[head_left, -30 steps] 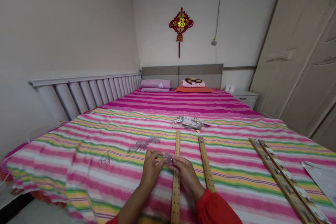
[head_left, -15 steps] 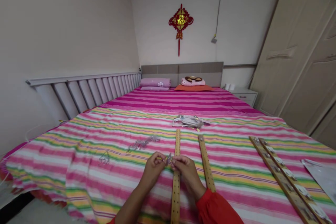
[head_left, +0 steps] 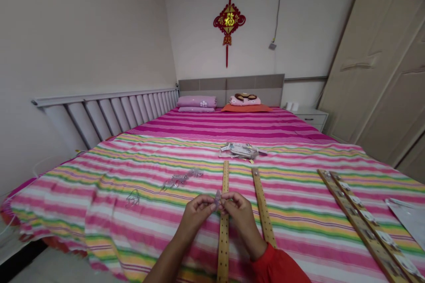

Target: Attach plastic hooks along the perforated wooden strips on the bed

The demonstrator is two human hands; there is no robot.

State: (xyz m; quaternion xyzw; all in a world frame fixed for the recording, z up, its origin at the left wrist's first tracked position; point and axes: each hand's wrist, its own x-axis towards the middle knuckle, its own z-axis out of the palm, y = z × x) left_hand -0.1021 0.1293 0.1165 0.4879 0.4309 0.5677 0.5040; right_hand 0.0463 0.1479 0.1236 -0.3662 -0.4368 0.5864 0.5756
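My left hand (head_left: 195,215) and my right hand (head_left: 241,216) meet above a striped bedspread (head_left: 139,172), fingers pinched together on a small clear plastic packet (head_left: 218,201). Both hands hover over the near part of a long wooden strip with holes (head_left: 225,212). A second wooden strip (head_left: 262,205) lies just to the right of my right hand. My right arm wears a red sleeve (head_left: 279,267).
Two more wooden strips with round white pieces (head_left: 361,221) lie at the right, beside a grey plastic bag (head_left: 410,221). A pile of small packets (head_left: 241,151) sits beyond the strips. Clear wrappers (head_left: 181,180) lie at the left. Pillows (head_left: 196,102), a nightstand (head_left: 310,117) and a wardrobe (head_left: 385,75) stand farther back.
The hands have lifted slightly and drawn closer together, turning the small packet between the fingertips. The view has tilted a little.
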